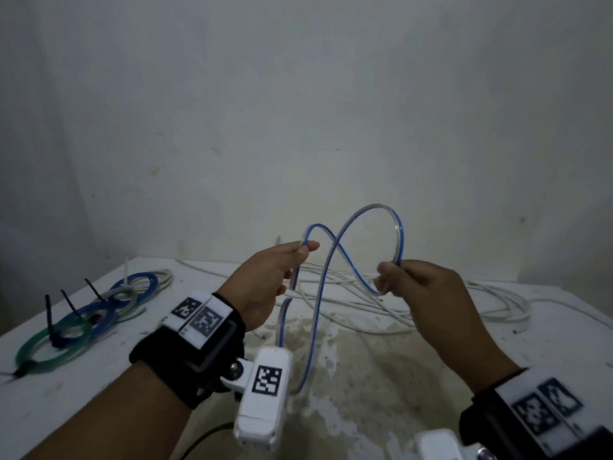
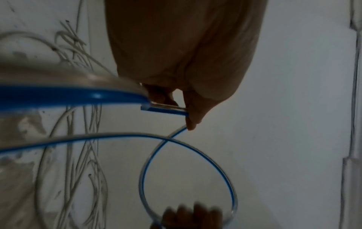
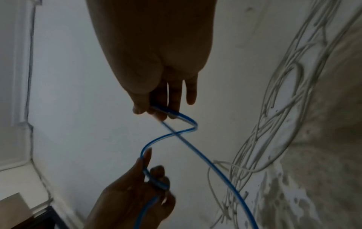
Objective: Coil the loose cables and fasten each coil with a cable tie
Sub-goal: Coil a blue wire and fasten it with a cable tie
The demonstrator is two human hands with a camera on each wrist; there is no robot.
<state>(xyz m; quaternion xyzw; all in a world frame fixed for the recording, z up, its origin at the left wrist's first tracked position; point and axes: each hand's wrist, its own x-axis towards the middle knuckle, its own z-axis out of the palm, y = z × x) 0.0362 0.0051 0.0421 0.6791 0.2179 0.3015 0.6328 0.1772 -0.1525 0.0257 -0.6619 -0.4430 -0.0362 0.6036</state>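
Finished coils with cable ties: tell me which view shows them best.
The head view. The finished coils, blue and green, lie on the table at the far left with black cable ties sticking up. The two wrist views show none of them, only the hands, the blue cable and loose white cables.

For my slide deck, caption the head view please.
Left hand and right hand loop a blue-striped clear cable above loose white cables.
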